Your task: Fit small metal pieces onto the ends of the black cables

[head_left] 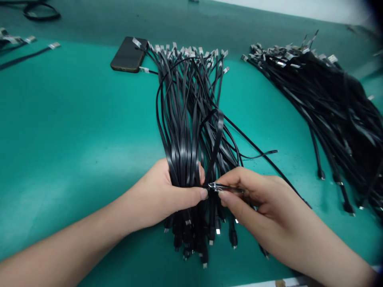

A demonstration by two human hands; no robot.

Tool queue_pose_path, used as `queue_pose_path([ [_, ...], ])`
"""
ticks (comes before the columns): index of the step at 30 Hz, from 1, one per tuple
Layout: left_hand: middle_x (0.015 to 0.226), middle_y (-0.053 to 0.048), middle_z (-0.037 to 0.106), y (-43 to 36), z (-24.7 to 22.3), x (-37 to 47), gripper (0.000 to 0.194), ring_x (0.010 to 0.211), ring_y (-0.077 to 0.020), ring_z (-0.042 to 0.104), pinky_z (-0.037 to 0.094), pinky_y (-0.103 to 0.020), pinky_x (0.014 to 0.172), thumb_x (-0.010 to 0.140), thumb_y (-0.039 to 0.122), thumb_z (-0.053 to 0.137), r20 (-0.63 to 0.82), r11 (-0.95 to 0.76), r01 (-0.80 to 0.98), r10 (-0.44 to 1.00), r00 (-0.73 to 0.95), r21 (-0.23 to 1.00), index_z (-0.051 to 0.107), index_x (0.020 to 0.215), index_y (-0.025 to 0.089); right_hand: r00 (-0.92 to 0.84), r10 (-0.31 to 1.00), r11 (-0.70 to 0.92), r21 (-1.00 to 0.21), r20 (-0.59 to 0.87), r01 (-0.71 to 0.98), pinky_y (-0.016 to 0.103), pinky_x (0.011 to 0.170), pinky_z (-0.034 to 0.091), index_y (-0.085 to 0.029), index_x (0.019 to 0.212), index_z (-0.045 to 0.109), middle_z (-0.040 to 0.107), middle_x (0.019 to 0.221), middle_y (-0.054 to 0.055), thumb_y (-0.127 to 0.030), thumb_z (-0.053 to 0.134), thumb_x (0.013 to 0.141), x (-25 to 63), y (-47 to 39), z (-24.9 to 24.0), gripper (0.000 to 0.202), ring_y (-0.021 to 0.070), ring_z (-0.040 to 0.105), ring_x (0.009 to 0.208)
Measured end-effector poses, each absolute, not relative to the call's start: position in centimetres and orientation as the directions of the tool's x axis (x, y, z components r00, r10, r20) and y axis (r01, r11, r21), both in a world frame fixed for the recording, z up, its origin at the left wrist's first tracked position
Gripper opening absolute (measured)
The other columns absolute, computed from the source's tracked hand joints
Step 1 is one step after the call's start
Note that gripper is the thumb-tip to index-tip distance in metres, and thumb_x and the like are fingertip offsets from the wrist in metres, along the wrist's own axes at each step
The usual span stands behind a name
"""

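My left hand point(167, 191) is closed round a thick bundle of flat black USB cables point(182, 131), its thumb laid across the front. The cables' silver USB plugs point(188, 52) fan out at the far end, while smaller connectors point(204, 261) hang below the hand. Between the thumb and fingers of my right hand point(254, 199) is a shiny metal nail clipper point(227, 188). Its jaws meet a black cable beside my left thumb tip; whether they bite on it I cannot tell. One cable point(220, 123) loops up just above the clipper.
A dark phone point(127, 56) lies beyond the bundle to the left. On the right, a large heap of black cables point(335, 91) covers the green table point(74, 131). More cables point(26, 56) lie at the far left, with a coiled cord point(42, 16) behind them.
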State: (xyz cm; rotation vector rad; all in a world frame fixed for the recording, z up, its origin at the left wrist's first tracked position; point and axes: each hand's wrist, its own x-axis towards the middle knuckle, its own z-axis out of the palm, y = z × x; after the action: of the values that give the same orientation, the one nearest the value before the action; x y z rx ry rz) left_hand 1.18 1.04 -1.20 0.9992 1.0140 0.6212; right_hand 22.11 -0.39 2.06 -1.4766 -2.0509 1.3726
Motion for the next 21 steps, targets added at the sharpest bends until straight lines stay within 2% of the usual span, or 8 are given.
queue_pose_path([
  [5,0.067,0.006,0.052,1.0,-1.1,1.2,0.015,0.062,-0.0108,0.047,0.04,-0.024,0.058,0.074,0.024,0.076,-0.403,0.429,0.034,0.816,0.414,0.903,0.062,0.078,0.019,-0.444,0.856,0.042,-0.818,-0.266,0.573,0.023,0.038,0.024,-0.024,0.089,0.06,0.04,0.056,-0.008,-0.024,0.05,0.101,22.3,-0.2,2.0,0.016,0.0102,0.032,0.046],
  [9,0.067,0.006,0.054,1.0,-1.2,1.1,0.015,0.063,-0.0111,0.049,0.041,-0.024,0.059,0.074,0.023,0.076,-0.393,0.415,0.037,0.826,0.404,0.909,0.062,0.079,0.019,-0.318,0.933,0.005,-0.876,-0.17,0.482,0.021,0.038,0.033,-0.024,0.096,0.063,0.051,0.059,-0.006,-0.026,0.056,0.1,22.6,-0.2,2.3,0.008,0.0107,0.045,0.048],
  [10,0.068,0.006,0.054,1.0,-1.3,1.1,0.015,0.063,-0.011,0.049,0.042,-0.024,0.06,0.074,0.022,0.076,-0.388,0.411,0.033,0.83,0.402,0.911,0.062,0.078,0.018,-0.302,0.944,0.011,-0.902,-0.133,0.431,0.021,0.04,0.038,-0.025,0.099,0.064,0.057,0.065,-0.004,-0.026,0.058,0.1,22.5,-0.2,2.3,0.006,0.0104,0.051,0.05],
  [12,0.068,0.006,0.056,1.1,-1.4,1.1,0.015,0.064,-0.011,0.051,0.043,-0.024,0.061,0.074,0.02,0.077,-0.381,0.409,0.017,0.832,0.404,0.912,0.063,0.079,0.018,-0.326,0.943,0.038,-0.952,-0.066,0.304,0.021,0.05,0.052,-0.026,0.102,0.065,0.067,0.091,0.001,-0.024,0.06,0.099,22.3,-0.4,2.2,0.007,0.0093,0.062,0.059],
  [14,0.069,0.006,0.058,1.2,-1.6,1.2,0.016,0.066,-0.011,0.053,0.045,-0.023,0.063,0.073,0.017,0.079,-0.363,0.412,-0.027,0.83,0.423,0.911,0.064,0.079,0.018,-0.375,0.927,0.056,-0.977,-0.027,0.207,0.023,0.061,0.059,-0.026,0.105,0.066,0.063,0.119,0.004,-0.02,0.061,0.098,21.8,-0.7,1.7,0.011,0.0085,0.067,0.068],
  [15,0.07,0.006,0.06,1.3,-1.6,1.2,0.016,0.068,-0.0111,0.055,0.045,-0.022,0.064,0.073,0.015,0.079,-0.347,0.413,-0.059,0.826,0.445,0.909,0.064,0.078,0.017,-0.396,0.918,0.065,-0.98,-0.015,0.186,0.024,0.064,0.06,-0.027,0.107,0.067,0.059,0.125,0.004,-0.018,0.061,0.097,21.5,-0.8,1.5,0.014,0.0086,0.069,0.072],
  [18,0.072,0.006,0.065,1.4,-1.6,1.3,0.013,0.073,-0.0107,0.061,0.046,-0.019,0.068,0.075,0.009,0.078,-0.284,0.418,-0.16,0.806,0.52,0.894,0.067,0.078,0.017,-0.428,0.903,0.122,-0.975,0.031,0.188,0.026,0.068,0.06,-0.025,0.11,0.068,0.059,0.121,0.004,-0.015,0.061,0.097,20.6,-0.9,0.7,0.018,0.0095,0.068,0.077],
  [21,0.071,0.007,0.067,1.4,-1.5,1.2,0.016,0.073,-0.0091,0.062,0.046,-0.016,0.067,0.076,0.005,0.078,-0.26,0.414,-0.193,0.807,0.531,0.89,0.068,0.077,0.017,-0.396,0.917,0.12,-0.982,0.052,0.148,0.025,0.067,0.057,-0.023,0.105,0.069,0.06,0.112,0.003,-0.011,0.061,0.095,20.0,-0.6,0.3,0.018,0.0093,0.066,0.077],
])
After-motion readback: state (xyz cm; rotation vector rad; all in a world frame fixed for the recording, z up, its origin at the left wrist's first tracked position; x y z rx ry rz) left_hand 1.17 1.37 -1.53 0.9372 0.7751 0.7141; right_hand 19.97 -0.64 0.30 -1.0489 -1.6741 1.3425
